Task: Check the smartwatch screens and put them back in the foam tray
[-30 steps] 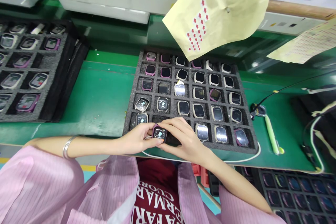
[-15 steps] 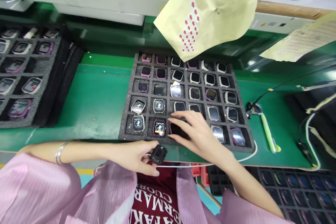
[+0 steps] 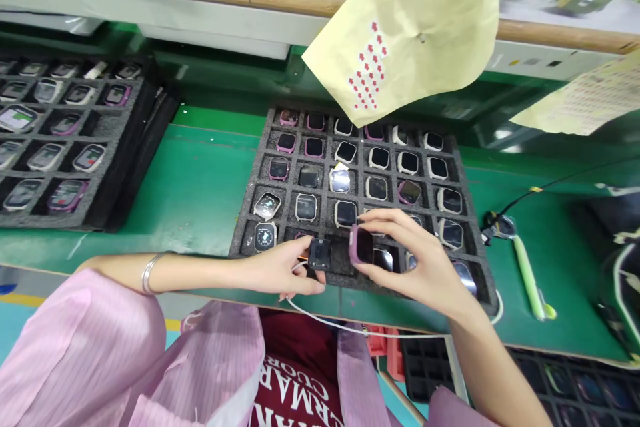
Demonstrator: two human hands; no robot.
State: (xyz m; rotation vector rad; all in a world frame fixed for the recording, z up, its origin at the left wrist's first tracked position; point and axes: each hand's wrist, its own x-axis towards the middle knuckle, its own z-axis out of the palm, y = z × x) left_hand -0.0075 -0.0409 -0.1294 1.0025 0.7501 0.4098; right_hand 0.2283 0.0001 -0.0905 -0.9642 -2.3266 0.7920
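Between the thumb and fingers of my right hand [image 3: 413, 257] is a purple smartwatch case [image 3: 361, 245], tilted up with its dark screen facing right, just above the front row of a grey foam tray [image 3: 239, 240]. My left hand [image 3: 287, 268] pinches a small black charging block [image 3: 320, 254] with a white cable [image 3: 330, 325] trailing from it. The block is close to the watch, with a gap between them. Rows of purple and pale watch cases fill the tray's compartments. One pale watch [image 3: 265, 237] at front left shows a lit dial. My left fingers partly hide another watch.
A second foam tray of watches [image 3: 107, 193] stands on the left of the green table [image 3: 200, 173]. A yellow paper sheet [image 3: 415, 33] hangs over the tray's back. On the right lie a light-green strap [image 3: 527, 277] and dark cables. Below the table edge is another dark tray [image 3: 575, 387].
My right hand has lifted the purple watch out of its front-row compartment. My left hand has moved right and up with the charging block, nearer the watch. The camera view has shifted slightly.
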